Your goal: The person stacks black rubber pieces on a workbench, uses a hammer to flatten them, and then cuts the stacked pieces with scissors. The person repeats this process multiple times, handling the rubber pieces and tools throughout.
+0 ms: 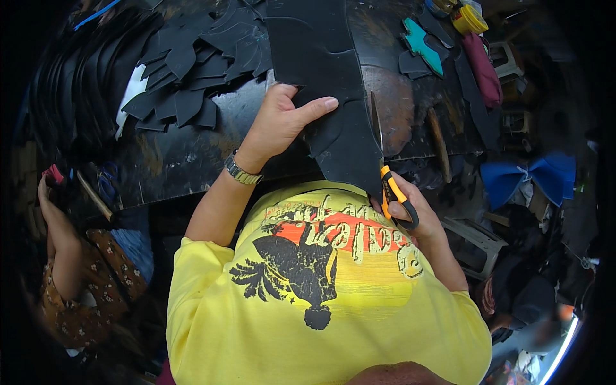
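Left hand (282, 120), thumb across black sheet (321, 54), right hand (424, 212) lower, holding scissors (386, 175)

The left forearm (218, 202) slants far and right; the left hand (282, 120) is turned thumb side up, thumb stretched rightward, fingertips hidden. Nearer, the right forearm (449, 260) angles far and left, the right hand (420, 212) curled in a grip.

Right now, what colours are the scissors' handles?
The scissors' handles are yellow-orange and black; the head view shows them.
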Demonstrator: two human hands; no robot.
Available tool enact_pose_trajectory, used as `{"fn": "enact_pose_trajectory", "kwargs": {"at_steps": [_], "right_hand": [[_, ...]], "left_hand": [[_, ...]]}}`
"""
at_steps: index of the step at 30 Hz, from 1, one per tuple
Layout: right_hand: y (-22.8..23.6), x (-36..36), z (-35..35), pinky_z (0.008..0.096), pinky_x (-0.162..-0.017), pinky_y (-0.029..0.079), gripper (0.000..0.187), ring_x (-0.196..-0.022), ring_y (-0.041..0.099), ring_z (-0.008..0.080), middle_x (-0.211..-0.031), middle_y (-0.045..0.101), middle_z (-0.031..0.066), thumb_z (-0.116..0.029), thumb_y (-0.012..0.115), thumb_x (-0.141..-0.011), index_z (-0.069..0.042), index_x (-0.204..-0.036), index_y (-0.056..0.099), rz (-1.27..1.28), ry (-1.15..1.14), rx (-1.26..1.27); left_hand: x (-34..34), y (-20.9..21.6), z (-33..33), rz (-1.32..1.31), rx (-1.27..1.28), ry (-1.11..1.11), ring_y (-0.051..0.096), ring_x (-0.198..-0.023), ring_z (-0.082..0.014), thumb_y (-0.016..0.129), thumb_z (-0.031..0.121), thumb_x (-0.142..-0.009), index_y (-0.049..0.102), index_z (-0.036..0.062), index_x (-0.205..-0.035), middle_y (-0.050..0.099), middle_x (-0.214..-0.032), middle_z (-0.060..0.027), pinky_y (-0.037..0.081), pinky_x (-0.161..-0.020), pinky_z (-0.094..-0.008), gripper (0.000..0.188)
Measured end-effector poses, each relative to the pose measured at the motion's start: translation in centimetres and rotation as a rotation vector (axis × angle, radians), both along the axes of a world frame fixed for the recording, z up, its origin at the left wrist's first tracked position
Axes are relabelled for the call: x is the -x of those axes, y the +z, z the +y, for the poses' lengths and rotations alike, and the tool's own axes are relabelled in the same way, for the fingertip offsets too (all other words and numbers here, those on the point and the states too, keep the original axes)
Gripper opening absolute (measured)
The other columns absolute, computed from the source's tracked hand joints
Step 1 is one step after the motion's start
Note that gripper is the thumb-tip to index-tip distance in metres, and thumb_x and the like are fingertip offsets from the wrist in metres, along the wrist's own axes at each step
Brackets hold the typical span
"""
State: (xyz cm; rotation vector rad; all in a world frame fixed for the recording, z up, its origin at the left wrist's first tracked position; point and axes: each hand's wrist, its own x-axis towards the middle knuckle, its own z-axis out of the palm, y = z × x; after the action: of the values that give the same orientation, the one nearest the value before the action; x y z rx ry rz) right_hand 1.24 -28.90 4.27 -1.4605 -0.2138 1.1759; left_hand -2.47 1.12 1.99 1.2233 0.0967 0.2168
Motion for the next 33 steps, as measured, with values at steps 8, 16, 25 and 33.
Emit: {"fn": "enact_pose_trajectory", "kwargs": {"at_steps": [8,16,25,33], "right_hand": [[-0.2,0.5,0.4,0.019,-0.067,0.043,0.043,-0.074,0.053,0.0022,-0.086,0.055,-0.0041,-0.028,0.086,-0.086,-0.006,-0.11,0.058,0.045,-0.077,-0.046],[-0.8,1.1,0.6,0.0162,-0.061,0.04,0.039,-0.069,0.051,-0.001,-0.082,0.054,-0.0054,-0.023,0.086,-0.087,-0.005,-0.108,0.058,0.03,-0.137,-0.09],[-0.7,1.3,0.7,0.019,-0.063,0.038,0.083,-0.071,0.052,0.0045,-0.083,0.057,-0.0038,-0.061,0.087,-0.077,0.001,-0.126,0.061,-0.031,-0.125,-0.04],[-0.6,1.2,0.8,0.0173,-0.064,0.04,0.047,-0.072,0.051,0.0005,-0.085,0.056,-0.0051,-0.033,0.087,-0.083,-0.004,-0.109,0.06,-0.018,-0.131,-0.092]], "left_hand": [[0.0,-0.1,-0.1,-0.013,-0.09,0.028,0.071,-0.089,-0.0116,0.076,0.011,-0.096,0.07,-0.0067,-0.112,0.076,-0.104,-0.0082,0.06,-0.077,-0.0249,0.025],[0.2,-0.3,0.3,0.021,-0.12,0.037,0.073,-0.082,-0.0124,0.076,0.015,-0.096,0.071,-0.008,-0.107,0.077,-0.098,-0.0095,0.06,-0.07,-0.0239,0.026],[0.4,-0.3,-0.2,-0.051,-0.163,0.076,0.073,-0.084,-0.0129,0.075,0.012,-0.096,0.071,-0.0067,-0.107,0.077,-0.099,-0.0094,0.06,-0.07,-0.0242,0.022],[0.9,0.3,-0.2,-0.043,-0.222,0.102,0.073,-0.084,-0.0131,0.075,0.012,-0.096,0.07,-0.0067,-0.109,0.077,-0.099,-0.0097,0.061,-0.071,-0.0251,0.023]]}}
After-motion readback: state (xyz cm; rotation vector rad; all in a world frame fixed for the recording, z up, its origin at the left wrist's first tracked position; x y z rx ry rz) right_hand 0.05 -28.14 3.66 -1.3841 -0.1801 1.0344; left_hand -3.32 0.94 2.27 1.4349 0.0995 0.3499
